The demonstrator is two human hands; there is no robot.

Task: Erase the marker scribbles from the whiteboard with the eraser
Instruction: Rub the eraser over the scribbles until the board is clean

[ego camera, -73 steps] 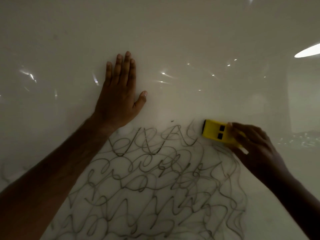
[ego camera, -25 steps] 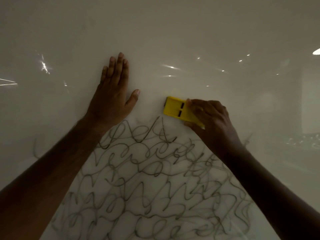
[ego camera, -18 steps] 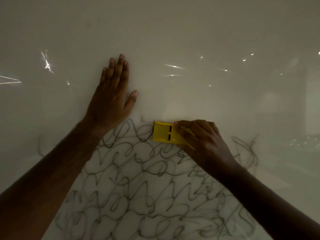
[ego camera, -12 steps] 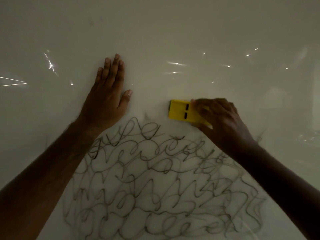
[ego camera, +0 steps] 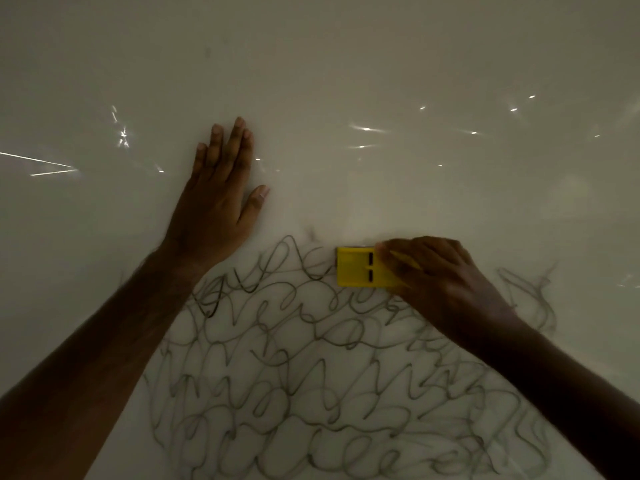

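The yellow eraser [ego camera: 363, 267] lies flat against the whiteboard [ego camera: 346, 71] at the top edge of the marker scribbles [ego camera: 329, 375], its long axis running side to side across the board. The right hand [ego camera: 440, 282] grips it by its right end, fingers curled over the top and thumb side tucked beneath, so the free end of the eraser juts out to the left of the grip, toward the other hand. Measured from the eraser, the scribbles spread mostly below it and to both lower sides, a dense tangle of loops filling the lower middle of the board; a few strokes reach just left of the eraser's free end, and a looser cluster sits to the right, beyond the right wrist. Above the eraser the board is bare but for small glints of reflected light. Up and to the left of the eraser, well apart from it, the left hand [ego camera: 218, 202] rests flat on the board with straight fingers, holding nothing and apparently bracing. Only the upper fringe looks cleaned, so most of the job remains, as I judge it. With the long axis crosswise, a downward stroke would likely sweep the widest band, and the right hand is the one placed to drive it.
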